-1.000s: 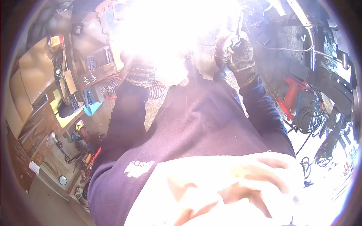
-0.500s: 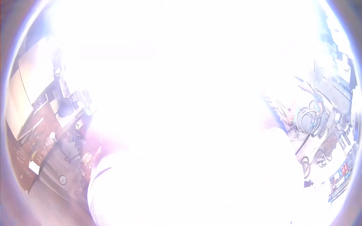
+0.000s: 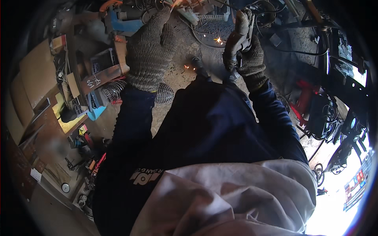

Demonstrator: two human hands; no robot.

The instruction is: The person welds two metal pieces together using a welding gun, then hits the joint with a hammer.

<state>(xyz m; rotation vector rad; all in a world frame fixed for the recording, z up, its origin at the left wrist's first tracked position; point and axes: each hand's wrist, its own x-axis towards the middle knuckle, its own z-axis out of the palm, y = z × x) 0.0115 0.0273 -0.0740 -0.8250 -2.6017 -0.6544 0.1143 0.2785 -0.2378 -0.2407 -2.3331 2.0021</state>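
My left hand (image 3: 151, 53), in a grey-brown knitted glove, reaches up at the left. Its fingers are stretched out and its thumb stands apart; the fingertips come close to an orange-glowing spot (image 3: 176, 4) at the top edge. I see nothing held in it. My right hand (image 3: 252, 59), gloved alike, is closed around a worn, grey-brown welding electrode holder (image 3: 239, 33) that points upward. The holder's working tip cannot be made out. Sparks (image 3: 218, 40) fly between the two hands, above the floor.
Wire coils (image 3: 164, 94) lie under my left wrist. Cardboard sheets (image 3: 37, 78) and cluttered shelving stand at the left. Cables (image 3: 303, 52) run across the right, near a red metal frame (image 3: 303, 100). My shoe (image 3: 200, 67) is on the dirty floor between my hands.
White glare that flooded nearly the whole view is gone. My hands, the holder and the floor now show, with scattered sparks and a small orange glow at the top.
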